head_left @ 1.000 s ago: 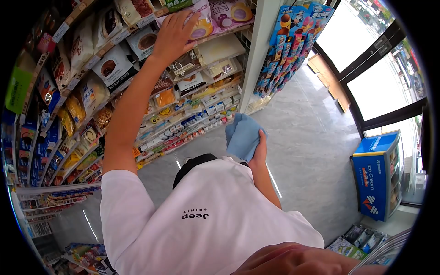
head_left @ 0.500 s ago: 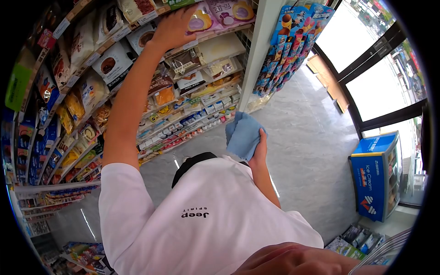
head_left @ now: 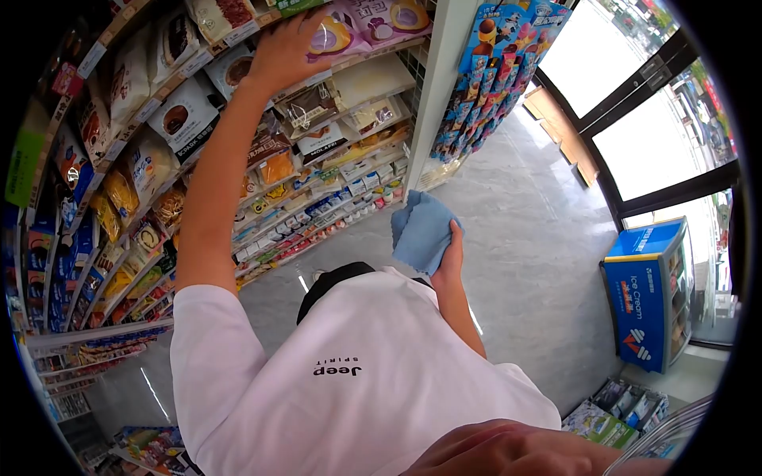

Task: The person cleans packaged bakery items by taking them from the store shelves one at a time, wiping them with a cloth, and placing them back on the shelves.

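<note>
My left hand point(head_left: 284, 54) reaches up to an upper shelf, fingers stretched out and partly cut off from clear sight. It lies beside a purple bread package point(head_left: 332, 36), and I cannot tell whether it touches it. A second purple package point(head_left: 394, 22) sits to the right of that one. Low at my right side, my right hand point(head_left: 451, 258) is closed on a folded blue cloth point(head_left: 425, 232), which stands up from the fingers.
Stepped shelves with packaged snacks, such as a white bag point(head_left: 184, 113), fill the left. A hanging display of small packets point(head_left: 500, 79) is fixed at the shelf end. Beyond the grey floor point(head_left: 524, 262) stand glass doors point(head_left: 659, 151) and a blue ice cream freezer point(head_left: 643, 293).
My left hand has shifted slightly left along the shelf. The whole view has also moved a little. My right hand keeps hold of the blue cloth in nearly the same place.
</note>
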The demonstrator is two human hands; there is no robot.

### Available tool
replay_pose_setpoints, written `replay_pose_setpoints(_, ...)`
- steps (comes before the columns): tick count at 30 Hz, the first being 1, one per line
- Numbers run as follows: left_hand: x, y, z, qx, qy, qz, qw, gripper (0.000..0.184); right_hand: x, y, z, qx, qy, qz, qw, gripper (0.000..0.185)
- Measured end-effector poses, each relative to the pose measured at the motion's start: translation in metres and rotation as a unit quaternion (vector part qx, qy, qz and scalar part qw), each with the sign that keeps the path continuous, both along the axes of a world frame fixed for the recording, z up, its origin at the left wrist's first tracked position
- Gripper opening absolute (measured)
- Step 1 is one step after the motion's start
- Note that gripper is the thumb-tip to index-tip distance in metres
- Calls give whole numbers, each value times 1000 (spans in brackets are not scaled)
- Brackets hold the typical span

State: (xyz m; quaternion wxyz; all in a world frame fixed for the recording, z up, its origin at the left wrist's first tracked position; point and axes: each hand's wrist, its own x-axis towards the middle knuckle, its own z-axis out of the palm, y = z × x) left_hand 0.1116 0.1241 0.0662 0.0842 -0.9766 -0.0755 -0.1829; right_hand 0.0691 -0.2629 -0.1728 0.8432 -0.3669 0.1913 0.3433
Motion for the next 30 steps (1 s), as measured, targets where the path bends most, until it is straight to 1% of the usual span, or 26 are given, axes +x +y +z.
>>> replay_pose_setpoints(2,3,-20,17,-52,45,38,997,69,1,0,-2,3,-7,3,1000,59)
replay_pose_setpoints(5,27,-2,-21,49,-119,-64,990,49,-1,0,-3,10,1,13,1000,57)
replay_pose_setpoints(8,32,-16,-7,116,19,-86,989,38,0,-1,-11,7,8,22,1000,57)
replay_pose_setpoints(11,37,1,-34,123,-147,-143,971,40,0,-2,-13,-3,12,24,1000,58)
replay_pose_setpoints(14,41,13,-44,114,-168,-165,965,42,3,-4,-11,0,14,21,1000,59)
replay_pose_setpoints(17,42,11,-47,120,-171,-134,969,45,2,-5,-9,-4,7,12,1000,59)
replay_pose_setpoints(20,50,25,-59,104,-156,-133,973,52,3,-5,-7,-9,-7,15,1000,59)
replay_pose_setpoints(23,48,20,-56,80,-111,-56,989,72,0,-5,-5,-28,-8,18,999,58)
replay_pose_setpoints(25,38,2,-57,73,-197,-108,972,72,1,-5,-5,-57,-24,19,998,58)
replay_pose_setpoints(26,29,-9,-60,70,-239,-134,959,73,3,-8,-11,-48,-24,28,998,59)
replay_pose_setpoints(27,18,-20,-69,48,-265,-177,947,70,7,-11,-20,-38,-23,36,998,59)
replay_pose_setpoints(29,-5,-46,-105,6,-316,-268,910,66,11,-10,-29,-18,-22,51,998,60)
replay_pose_setpoints(30,-10,-44,-106,5,-317,-263,911,66,12,-10,-31,-12,-24,58,998,60)
